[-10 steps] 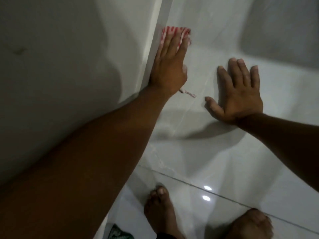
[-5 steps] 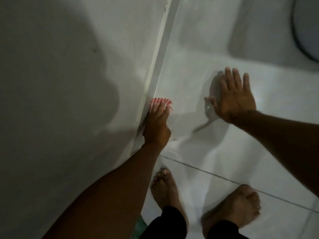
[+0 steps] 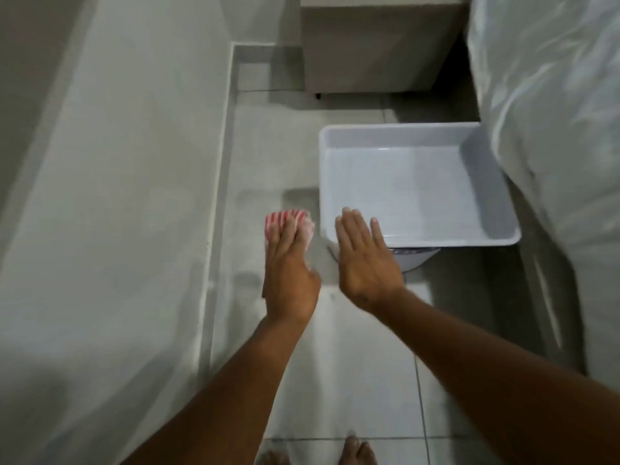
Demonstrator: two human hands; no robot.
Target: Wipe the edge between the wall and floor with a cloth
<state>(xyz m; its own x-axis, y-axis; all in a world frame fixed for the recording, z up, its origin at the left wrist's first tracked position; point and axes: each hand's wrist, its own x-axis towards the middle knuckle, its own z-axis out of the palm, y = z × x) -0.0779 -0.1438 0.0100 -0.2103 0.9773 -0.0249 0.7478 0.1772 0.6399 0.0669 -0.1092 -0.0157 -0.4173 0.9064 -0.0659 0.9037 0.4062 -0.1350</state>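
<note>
A red-and-white striped cloth (image 3: 291,220) shows beyond the fingers of my left hand (image 3: 289,273), which grips it above the floor. The cloth is to the right of the skirting edge (image 3: 219,203) where the pale wall (image 3: 127,182) meets the tiled floor (image 3: 342,380), apart from it. My right hand (image 3: 365,260) is held flat with fingers together, just right of my left hand, near the corner of a white tub; it holds nothing.
A white rectangular plastic tub (image 3: 496,238) stands on the floor to the right, resting over a round white thing (image 3: 416,260). A beige cabinet (image 3: 375,45) stands at the back. A bed with pale bedding (image 3: 553,112) fills the right side. My bare toes (image 3: 355,453) show at the bottom.
The view has risen and swung forward. My left hand with the cloth has left the skirting edge and moved right. My right hand has lifted off the floor.
</note>
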